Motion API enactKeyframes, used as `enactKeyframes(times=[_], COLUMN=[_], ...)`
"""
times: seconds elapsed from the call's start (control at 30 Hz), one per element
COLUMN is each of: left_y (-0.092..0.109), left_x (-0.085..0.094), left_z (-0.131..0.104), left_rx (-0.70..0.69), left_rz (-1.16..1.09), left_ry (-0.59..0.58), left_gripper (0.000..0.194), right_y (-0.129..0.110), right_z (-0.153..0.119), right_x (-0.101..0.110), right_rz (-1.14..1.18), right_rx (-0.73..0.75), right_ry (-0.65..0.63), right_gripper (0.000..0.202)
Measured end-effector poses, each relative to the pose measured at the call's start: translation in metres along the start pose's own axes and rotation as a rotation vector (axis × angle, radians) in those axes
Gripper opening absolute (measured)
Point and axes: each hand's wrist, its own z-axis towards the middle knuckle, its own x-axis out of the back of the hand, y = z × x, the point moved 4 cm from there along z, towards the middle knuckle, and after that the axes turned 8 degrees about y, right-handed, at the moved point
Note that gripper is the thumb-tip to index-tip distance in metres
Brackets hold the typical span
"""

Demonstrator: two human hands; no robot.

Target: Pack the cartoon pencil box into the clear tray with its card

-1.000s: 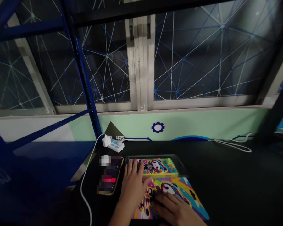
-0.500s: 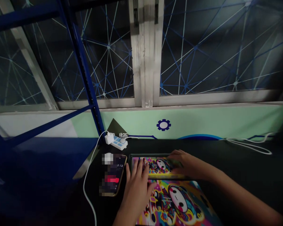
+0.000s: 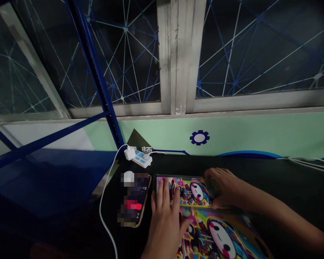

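Two matching brightly coloured cartoon pictures lie on the dark tabletop. The farther picture [image 3: 187, 192] sits in a dark-rimmed frame; the larger picture panel [image 3: 224, 235] is nearer, just below it. My left hand [image 3: 166, 212] rests with fingers spread on the left part of the framed picture, its thumb reaching over the panel. My right hand [image 3: 226, 187] arches over the frame's right end, fingers at the far edge and thumb near the front edge, well apart. A dark greenish patch shows between them; I cannot tell what it is.
Left of the frame lies a phone [image 3: 137, 201] with a lit screen, partly blurred out. Behind it is a white power strip [image 3: 143, 158] with a plug and a white cable [image 3: 104, 216]. A blue metal rack [image 3: 95, 72] stands at the left, windows behind.
The view has shifted, so the table things appear farther right and the window higher. Both hands stay on the framed picture, with little change in their pose.
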Motion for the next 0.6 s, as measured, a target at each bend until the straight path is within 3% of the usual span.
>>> enactKeyframes(times=[0.2,0.37,0.5,0.6], left_y=[-0.003,-0.005,-0.006,-0.007], left_x=[0.006,0.020,0.043,0.056], left_z=[-0.001,0.001,-0.003,-0.020], left_rx=[0.090,0.155,0.172,0.252], left_rz=[-0.142,-0.256,-0.372,-0.534], left_ry=[0.093,0.205,0.414,0.538], left_gripper=[0.084,0.069,0.069,0.072], right_y=[-0.008,-0.038,-0.047,-0.034], right_z=[-0.013,-0.034,-0.078,-0.127], right_x=[-0.001,0.011,0.008,-0.012], right_rz=[0.024,0.100,0.022,0.058], right_rx=[0.045,0.255,0.320,0.260], right_ry=[0.182,0.338,0.558,0.664], right_gripper=[0.052,0.027,0.035,0.041])
